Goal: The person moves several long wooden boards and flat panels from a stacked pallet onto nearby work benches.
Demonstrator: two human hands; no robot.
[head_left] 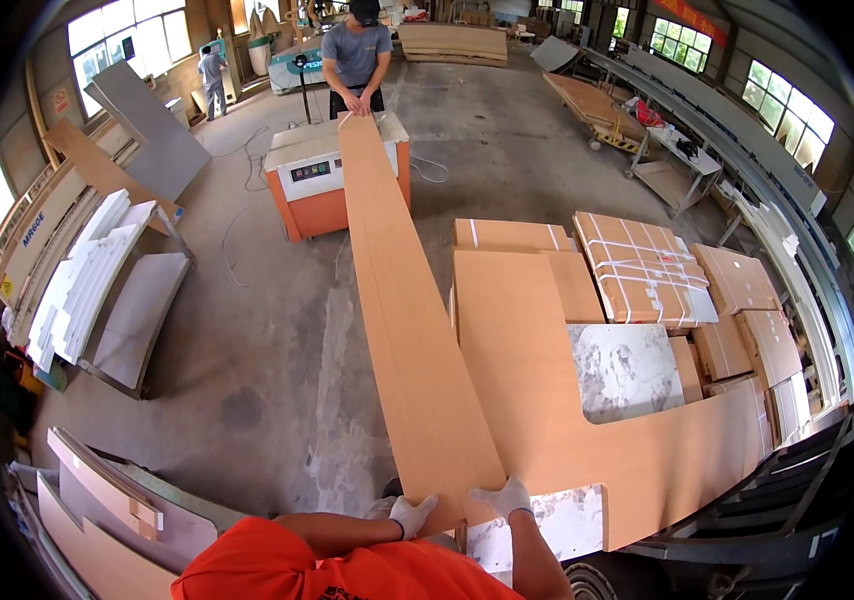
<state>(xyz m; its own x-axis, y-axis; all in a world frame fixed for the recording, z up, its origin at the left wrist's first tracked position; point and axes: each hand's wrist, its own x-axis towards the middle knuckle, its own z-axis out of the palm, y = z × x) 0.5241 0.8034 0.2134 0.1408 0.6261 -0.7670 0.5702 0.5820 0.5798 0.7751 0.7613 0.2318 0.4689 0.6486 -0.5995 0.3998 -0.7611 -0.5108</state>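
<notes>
A long, narrow brown board stretches away from me to an orange and white machine. My left hand, in a white glove, grips the near end at its left corner. At the right side of that end, my gloved right hand holds the board with its thumb toward the top face; its other fingers are partly hidden. Across the machine, a co-worker's hands touch the far end, which lies on the machine's top. Close to my right hand are a large brown sheet with cutouts and a marbled white panel.
Strapped brown packages are stacked at the right. A rack of white strips stands at left, and panels lean at lower left. Cables trail over the concrete floor. Another person stands far back.
</notes>
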